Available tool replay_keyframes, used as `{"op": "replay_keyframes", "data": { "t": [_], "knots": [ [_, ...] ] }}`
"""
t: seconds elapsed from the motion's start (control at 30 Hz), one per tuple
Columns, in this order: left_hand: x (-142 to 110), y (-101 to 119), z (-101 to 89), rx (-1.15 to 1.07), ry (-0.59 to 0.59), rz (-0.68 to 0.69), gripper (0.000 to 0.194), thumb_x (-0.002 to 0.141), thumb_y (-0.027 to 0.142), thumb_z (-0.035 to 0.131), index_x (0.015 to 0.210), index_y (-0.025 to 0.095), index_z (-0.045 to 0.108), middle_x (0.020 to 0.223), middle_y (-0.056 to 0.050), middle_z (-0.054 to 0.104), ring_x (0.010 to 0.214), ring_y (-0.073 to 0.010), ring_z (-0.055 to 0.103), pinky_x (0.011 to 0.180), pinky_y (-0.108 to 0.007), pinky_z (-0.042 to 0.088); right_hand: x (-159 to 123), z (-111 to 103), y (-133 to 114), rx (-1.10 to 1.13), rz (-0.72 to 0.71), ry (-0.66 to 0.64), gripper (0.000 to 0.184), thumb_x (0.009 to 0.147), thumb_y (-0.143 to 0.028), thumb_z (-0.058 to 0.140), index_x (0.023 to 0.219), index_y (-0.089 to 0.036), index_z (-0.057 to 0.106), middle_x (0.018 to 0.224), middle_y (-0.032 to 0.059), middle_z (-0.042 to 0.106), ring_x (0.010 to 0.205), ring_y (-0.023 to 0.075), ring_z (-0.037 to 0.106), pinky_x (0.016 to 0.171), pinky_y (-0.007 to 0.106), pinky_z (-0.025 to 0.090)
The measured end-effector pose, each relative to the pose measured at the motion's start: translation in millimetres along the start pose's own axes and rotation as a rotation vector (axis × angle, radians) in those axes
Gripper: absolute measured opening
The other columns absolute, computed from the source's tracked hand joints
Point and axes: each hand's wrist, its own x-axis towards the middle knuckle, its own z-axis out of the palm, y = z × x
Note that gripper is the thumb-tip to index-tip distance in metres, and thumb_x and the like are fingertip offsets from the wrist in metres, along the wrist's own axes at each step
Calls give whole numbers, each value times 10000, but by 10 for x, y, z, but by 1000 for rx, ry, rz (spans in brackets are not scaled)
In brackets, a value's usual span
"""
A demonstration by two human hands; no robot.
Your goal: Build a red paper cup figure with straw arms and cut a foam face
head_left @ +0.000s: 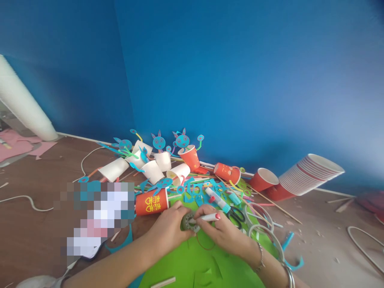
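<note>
While the left hand (pixel 171 225) grasps a ring-like piece (pixel 188 218) over the green sheet (pixel 174 264), the right hand (pixel 221 233) pinches a white marker (pixel 207 218) against it, the marker judged light, stiff, somewhat slick, best gripped low down.

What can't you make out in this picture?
In the head view:
Flat white thing: mostly masked by pixelation.
Round thing: partly covered by the left hand and right hand.
Marker: tip too small and blurred to tell.
Red circle: upper part hidden behind the right hand.
White roll: cut off by the left edge.
</note>
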Motion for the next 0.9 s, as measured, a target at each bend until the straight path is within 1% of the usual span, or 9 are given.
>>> {"op": "replay_keyframes", "data": {
  "t": [0.1, 0.27, 0.37, 0.43, 0.57, 0.67, 0.77, 0.9],
  "knots": [
    [-12, 4, -6, -1, 4, 14, 290, 733, 284, 720, 1015, 222, 688, 994, -43, 601, 920, -234, 621, 814, -316, 474, -1, -1, 96, 190, 86, 96, 174, 915, -331, 500, 830, -211, 595, 762, 7, 606, 716, 173, 584, 667, 304, 497],
    [-19, 2, -12, 15, 10, 14, 355, 728, 280, 718, 1073, 205, 672, 1079, -70, 624, 961, -254, 623, 887, -348, 476, -40, 48, 325, 616, 288, 376, 248, 870, -434, 532, 783, -207, 583, 655, 12, 609, 633, 178, 558, 605, 309, 450],
    [-34, 31, -10, 60, 13, 2, 392, 731, 267, 702, 1110, 179, 654, 1124, -92, 625, 988, -271, 626, 904, -364, 482, -57, 93, 405, 794, 317, 489, 269, 830, -467, 590, 783, -204, 614, 656, 16, 616, 636, 180, 547, 602, 311, 431],
    [-66, 75, -4, 107, 9, -7, 404, 741, 261, 684, 1133, 172, 641, 1154, -100, 621, 998, -279, 631, 908, -374, 485, -59, 113, 434, 873, 320, 539, 258, 801, -464, 637, 779, -207, 639, 661, 12, 623, 642, 179, 544, 616, 312, 425],
    [-170, 191, 22, 205, -50, -18, 436, 760, 261, 655, 1185, 178, 605, 1194, -97, 611, 963, -285, 653, 872, -381, 506, -57, 127, 468, 959, 314, 557, 231, 750, -451, 702, 763, -222, 672, 708, 12, 652, 639, 176, 545, 620, 315, 417],
    [-233, 249, 45, 267, -71, -31, 450, 778, 254, 632, 1218, 183, 581, 1205, -97, 603, 951, -293, 660, 850, -392, 515, -64, 132, 478, 950, 315, 526, 228, 772, -459, 687, 761, -231, 680, 662, 10, 644, 633, 179, 552, 622, 319, 417],
    [-258, 257, 63, 279, -74, -44, 452, 789, 251, 625, 1232, 183, 568, 1220, -102, 592, 977, -294, 655, 854, -393, 515, -77, 138, 476, 917, 314, 508, 225, 798, -461, 665, 767, -238, 675, 648, 11, 646, 640, 184, 563, 634, 322, 428],
    [-261, 215, 80, 256, -95, -71, 472, 792, 254, 630, 1250, 165, 561, 1261, -118, 579, 1030, -293, 639, 894, -390, 501, -85, 142, 477, 881, 297, 501, 240, 813, -468, 650, 768, -233, 665, 668, 13, 657, 631, 181, 561, 630, 321, 435]
  ]
}}
